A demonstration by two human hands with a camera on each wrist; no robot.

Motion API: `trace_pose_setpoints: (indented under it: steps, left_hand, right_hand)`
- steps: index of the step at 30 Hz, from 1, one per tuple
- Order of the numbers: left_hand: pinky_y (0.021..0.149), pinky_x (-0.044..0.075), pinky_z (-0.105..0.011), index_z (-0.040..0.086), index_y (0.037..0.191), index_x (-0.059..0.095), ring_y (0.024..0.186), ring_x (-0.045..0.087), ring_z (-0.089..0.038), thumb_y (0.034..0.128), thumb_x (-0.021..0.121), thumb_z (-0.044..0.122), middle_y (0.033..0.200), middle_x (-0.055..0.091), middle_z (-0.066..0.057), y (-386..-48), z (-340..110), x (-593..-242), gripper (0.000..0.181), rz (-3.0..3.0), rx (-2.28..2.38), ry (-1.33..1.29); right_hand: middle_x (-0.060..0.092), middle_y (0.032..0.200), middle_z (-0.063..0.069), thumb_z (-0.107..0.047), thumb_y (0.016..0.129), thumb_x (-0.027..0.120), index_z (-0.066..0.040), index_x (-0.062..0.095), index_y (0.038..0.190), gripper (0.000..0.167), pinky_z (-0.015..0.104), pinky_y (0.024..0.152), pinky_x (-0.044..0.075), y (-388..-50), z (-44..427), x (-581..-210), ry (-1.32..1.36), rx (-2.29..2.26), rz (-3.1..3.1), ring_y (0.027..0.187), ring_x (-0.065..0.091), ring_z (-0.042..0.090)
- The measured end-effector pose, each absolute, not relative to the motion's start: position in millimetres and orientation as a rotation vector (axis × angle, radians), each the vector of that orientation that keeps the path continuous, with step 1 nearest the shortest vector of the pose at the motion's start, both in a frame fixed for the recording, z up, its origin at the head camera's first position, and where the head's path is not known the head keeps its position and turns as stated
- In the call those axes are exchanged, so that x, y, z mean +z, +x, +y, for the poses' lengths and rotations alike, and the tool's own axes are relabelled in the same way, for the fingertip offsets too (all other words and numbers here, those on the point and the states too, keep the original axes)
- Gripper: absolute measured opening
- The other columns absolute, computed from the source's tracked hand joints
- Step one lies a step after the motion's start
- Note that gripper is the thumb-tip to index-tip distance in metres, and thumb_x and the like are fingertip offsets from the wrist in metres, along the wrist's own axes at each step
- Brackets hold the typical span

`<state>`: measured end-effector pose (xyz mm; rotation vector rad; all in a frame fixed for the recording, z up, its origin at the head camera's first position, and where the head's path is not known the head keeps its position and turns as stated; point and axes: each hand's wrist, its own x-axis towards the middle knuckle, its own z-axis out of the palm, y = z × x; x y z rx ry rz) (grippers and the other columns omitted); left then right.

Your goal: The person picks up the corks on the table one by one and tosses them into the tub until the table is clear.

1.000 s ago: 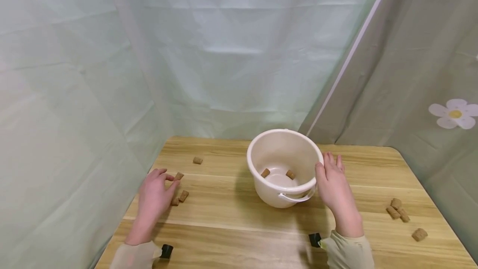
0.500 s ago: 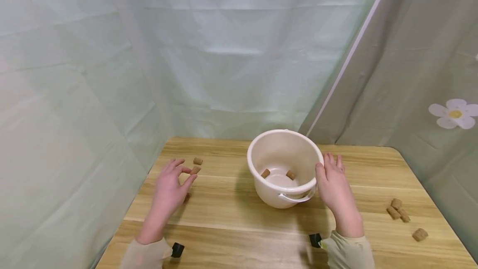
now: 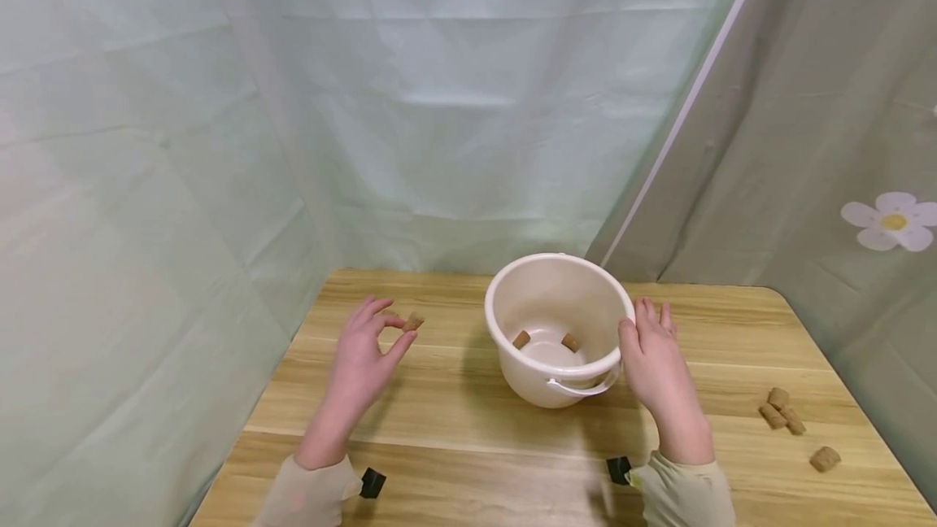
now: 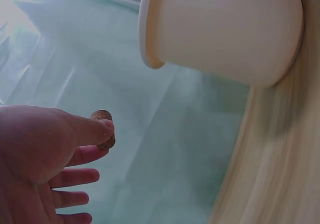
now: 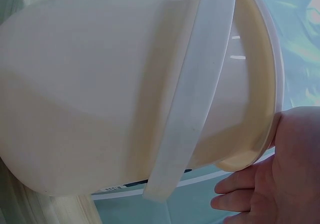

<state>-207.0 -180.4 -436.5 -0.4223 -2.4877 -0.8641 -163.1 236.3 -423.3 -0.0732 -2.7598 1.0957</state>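
Note:
In the head view, my left hand (image 3: 362,360) pinches a brown cork (image 3: 413,322) between thumb and index finger, above the table left of the bucket. The left wrist view shows the same cork (image 4: 103,129) at the thumb tip, the other fingers spread. My right hand (image 3: 654,364) holds the white bucket (image 3: 523,376) at its right rim, thumb at the rim and fingers along the outside. Two corks lie inside it, a left one (image 3: 521,340) and a right one (image 3: 570,341). The bucket's handle (image 5: 195,94) hangs down beside the right hand.
Several corks (image 3: 773,415) lie at the right of the wooden table (image 3: 454,478), with a single cork (image 3: 825,459) nearer the front. Another cork (image 3: 391,313) is partly hidden behind my left fingers. A pale green curtain (image 3: 454,145) stands behind the table.
My left hand has moved right and away from me with the pinched cork, toward the bucket. It now hides corks that showed near it earlier. The right hand and bucket have stayed put.

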Motion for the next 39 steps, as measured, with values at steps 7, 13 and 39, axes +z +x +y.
trace_pose_setpoints:
  steps: [7,13,39]
  left_hand:
    - [0.121,0.032,-0.065,0.002,0.100,0.076,0.147,0.044,-0.049,0.0934,0.086,0.016,0.143,0.064,-0.024,-207,-166,-430,0.018,-2.467,-0.923,-0.464]
    - [0.121,0.034,-0.065,0.002,0.100,0.076,0.149,0.043,-0.047,0.0940,0.086,0.016,0.145,0.063,-0.023,-206,-159,-430,0.018,-2.463,-0.949,-0.480]
    - [0.121,0.035,-0.065,0.006,0.104,0.077,0.150,0.044,-0.040,0.0950,0.085,0.020,0.146,0.064,-0.019,-204,-124,-420,0.019,-2.406,-0.994,-0.582]
  right_hand:
    - [0.014,0.172,0.032,-0.042,0.116,0.024,0.009,0.021,0.165,0.071,0.067,0.128,0.002,-163,236,-423,-0.079,1.107,-2.763,0.160,-0.007,0.050]
    - [0.013,0.172,0.032,-0.043,0.116,0.023,0.009,0.020,0.165,0.072,0.067,0.128,0.003,-162,235,-424,-0.085,1.104,-2.774,0.160,-0.008,0.050]
    - [0.012,0.172,0.031,-0.043,0.116,0.023,0.009,0.020,0.165,0.072,0.066,0.128,0.002,-163,236,-423,-0.085,1.113,-2.767,0.160,-0.007,0.049]
